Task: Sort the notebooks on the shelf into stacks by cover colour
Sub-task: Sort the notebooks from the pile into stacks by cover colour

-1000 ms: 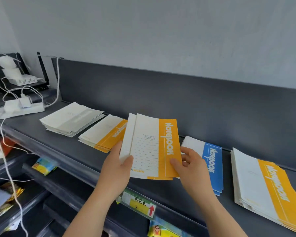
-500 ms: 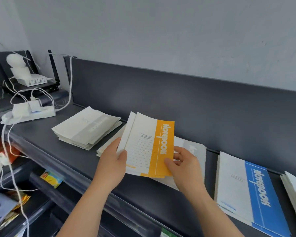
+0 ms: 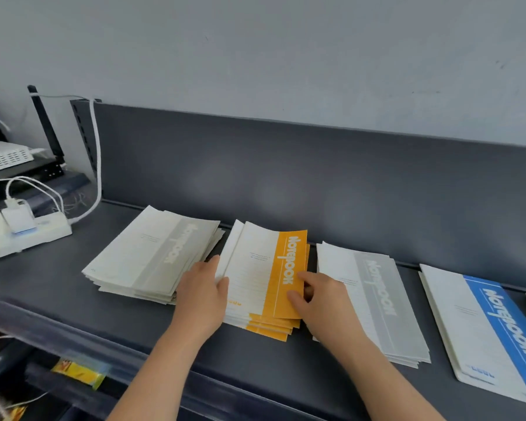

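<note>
So half a second back the orange notebook (image 3: 264, 268) was up in the air between both hands, and now it's down on top of the orange stack (image 3: 269, 325) on the shelf (image 3: 58, 302). The view has swung too, so the grey pile at the left sits closer to the middle and the blue one has slid toward the right edge.

Around it: a grey notebook stack (image 3: 152, 253) just left of the orange one, another grey stack (image 3: 374, 302) just right of it, and a blue notebook (image 3: 486, 335) further right. A white power strip (image 3: 28, 230) with a charger plugged in sits at the far left, with a white cable (image 3: 96, 165) running up the back panel. The right forearm lies across the near corner of the right grey stack and hides part of it.

The left hand (image 3: 202, 294) is at the notebook's left edge, thumb on the cover, fingers curled loosely around the edge. The right hand (image 3: 319, 299) pinches the lower right of the orange strip, thumb on top and fingers tucked under, so both hands have hold of it.
</note>
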Tool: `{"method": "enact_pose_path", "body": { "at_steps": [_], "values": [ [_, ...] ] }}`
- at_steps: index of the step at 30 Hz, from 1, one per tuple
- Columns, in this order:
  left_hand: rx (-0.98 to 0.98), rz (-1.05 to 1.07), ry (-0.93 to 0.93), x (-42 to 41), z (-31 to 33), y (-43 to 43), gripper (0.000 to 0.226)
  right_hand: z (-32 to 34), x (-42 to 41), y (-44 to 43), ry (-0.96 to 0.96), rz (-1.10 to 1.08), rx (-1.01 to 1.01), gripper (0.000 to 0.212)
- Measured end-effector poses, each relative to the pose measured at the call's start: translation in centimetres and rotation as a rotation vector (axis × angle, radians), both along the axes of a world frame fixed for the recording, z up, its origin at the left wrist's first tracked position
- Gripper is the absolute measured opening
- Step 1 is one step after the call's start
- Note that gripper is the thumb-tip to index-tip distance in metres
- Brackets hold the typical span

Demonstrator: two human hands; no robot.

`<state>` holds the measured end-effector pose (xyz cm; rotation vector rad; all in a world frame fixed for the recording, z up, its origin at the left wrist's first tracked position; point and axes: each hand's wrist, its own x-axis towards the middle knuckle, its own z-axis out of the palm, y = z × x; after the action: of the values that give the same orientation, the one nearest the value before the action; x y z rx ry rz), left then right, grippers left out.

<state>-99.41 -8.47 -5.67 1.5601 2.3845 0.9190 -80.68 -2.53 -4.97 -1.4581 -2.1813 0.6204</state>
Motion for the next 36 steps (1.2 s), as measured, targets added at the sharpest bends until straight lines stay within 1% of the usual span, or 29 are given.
{"method": "enact_pose_path", "body": {
  "at_steps": [2,4,7,9,11,13,17,22,25,30,36],
  "values": [
    [-0.027,-0.008,-0.010,-0.2,-0.2,-0.1,0.035,-0.3,-0.1,0.0,-0.043,0.001,0.015,0.043],
    [-0.022,-0.025,0.007,-0.4,-0.4,0.0,0.040,-0.5,-0.1,0.0,-0.066,0.015,0.063,0.041],
    [-0.007,-0.032,0.073,-0.5,-0.3,0.1,0.040,-0.3,-0.1,-0.4,-0.125,0.039,0.149,0.035],
    [0.019,-0.018,0.127,-0.3,0.1,0.1,0.040,0.1,0.2,-0.8,-0.155,0.052,0.239,0.036],
    [0.084,-0.016,0.141,0.2,0.7,-0.1,0.039,0.7,0.8,-1.3,-0.133,0.040,0.322,0.038],
    [0.153,-0.056,0.124,1.1,1.6,-0.5,0.038,1.2,1.7,-1.8,-0.090,0.000,0.353,0.039],
    [0.241,-0.186,0.110,4.6,3.0,-1.2,0.037,1.5,4.8,-3.0,-0.092,-0.074,0.354,0.043],
    [0.289,-0.311,0.104,10.4,3.3,-1.4,0.034,1.7,10.5,-4.4,-0.102,-0.185,0.336,0.046],
    [0.300,-0.366,0.101,14.5,3.1,-1.5,0.036,1.6,14.8,-5.3,-0.085,-0.228,0.331,0.042],
    [0.290,-0.424,0.065,23.1,2.9,-2.0,0.039,1.5,23.6,-6.7,-0.109,-0.286,0.325,0.041],
    [0.261,-0.484,0.007,33.9,2.2,-1.9,0.038,1.4,35.2,-8.2,-0.075,-0.383,0.305,0.040]
  ]
}}
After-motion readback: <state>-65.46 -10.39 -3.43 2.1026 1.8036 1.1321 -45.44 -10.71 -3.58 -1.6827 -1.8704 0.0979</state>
